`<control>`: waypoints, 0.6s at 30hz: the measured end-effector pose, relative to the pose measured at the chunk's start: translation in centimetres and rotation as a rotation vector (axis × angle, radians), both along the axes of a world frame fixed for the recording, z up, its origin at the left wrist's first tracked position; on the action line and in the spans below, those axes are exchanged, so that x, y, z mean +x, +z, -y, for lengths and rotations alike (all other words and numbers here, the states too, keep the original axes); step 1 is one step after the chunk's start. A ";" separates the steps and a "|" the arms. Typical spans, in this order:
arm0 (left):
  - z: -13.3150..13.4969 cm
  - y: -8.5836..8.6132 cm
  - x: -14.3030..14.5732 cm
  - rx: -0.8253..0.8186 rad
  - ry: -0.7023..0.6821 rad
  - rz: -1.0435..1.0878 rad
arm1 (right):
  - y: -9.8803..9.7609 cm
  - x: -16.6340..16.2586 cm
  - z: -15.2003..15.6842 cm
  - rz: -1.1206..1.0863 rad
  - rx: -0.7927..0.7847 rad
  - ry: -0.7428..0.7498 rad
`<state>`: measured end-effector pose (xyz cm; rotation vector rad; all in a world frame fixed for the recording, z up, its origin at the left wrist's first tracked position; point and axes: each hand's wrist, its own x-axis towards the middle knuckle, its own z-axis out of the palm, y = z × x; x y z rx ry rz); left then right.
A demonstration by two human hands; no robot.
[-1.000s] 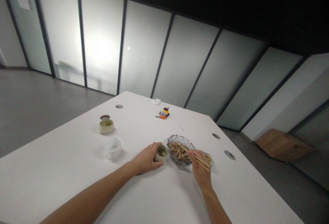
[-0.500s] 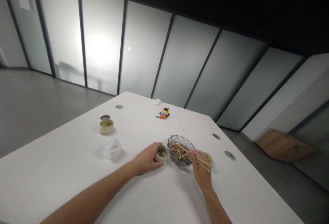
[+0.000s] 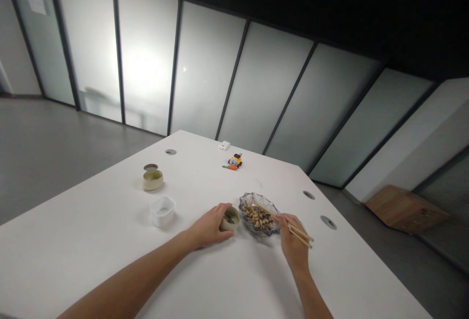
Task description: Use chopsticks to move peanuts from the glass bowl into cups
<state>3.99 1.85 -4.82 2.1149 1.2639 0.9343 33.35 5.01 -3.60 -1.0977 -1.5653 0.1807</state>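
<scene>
My left hand (image 3: pixel 210 226) is wrapped round the side of a small beige-green cup (image 3: pixel 234 225) that stands on the table; something dark lies inside it. Just right of the cup is a clear, wavy-rimmed glass bowl (image 3: pixel 269 205) with a mix of nuts and dark seeds (image 3: pixel 254 216). Wooden chopsticks (image 3: pixel 300 234) are pinched in my right hand (image 3: pixel 295 245), which is at the bowl's right side. Their tips reach into the bowl, over its contents; whether they grip a piece is too small to tell.
On the white table (image 3: pixel 110 255), a white square container (image 3: pixel 162 211) and a green cup (image 3: pixel 152 180) stand at left. Farther back are a toy car (image 3: pixel 235 160), an orange toy carrot (image 3: pixel 232 167) and a white box (image 3: pixel 224 146). Round cable holes (image 3: pixel 328 222) pierce the tabletop.
My right hand has shifted right with the chopsticks, and now covers the white dish that showed behind it. The chopstick tips moved slightly right and up. My left hand stays on the cup.
</scene>
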 end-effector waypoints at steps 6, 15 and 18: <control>0.1 0.1 -0.1 -0.012 0.012 0.000 | 1.2 0.6 0.5 -0.487 -0.166 0.260; -0.1 -0.2 0.0 -0.003 0.013 0.011 | 1.3 0.1 0.7 -0.427 -0.219 0.296; 0.0 -0.2 0.0 0.001 0.004 0.013 | 1.1 0.6 0.5 -0.303 -0.161 0.127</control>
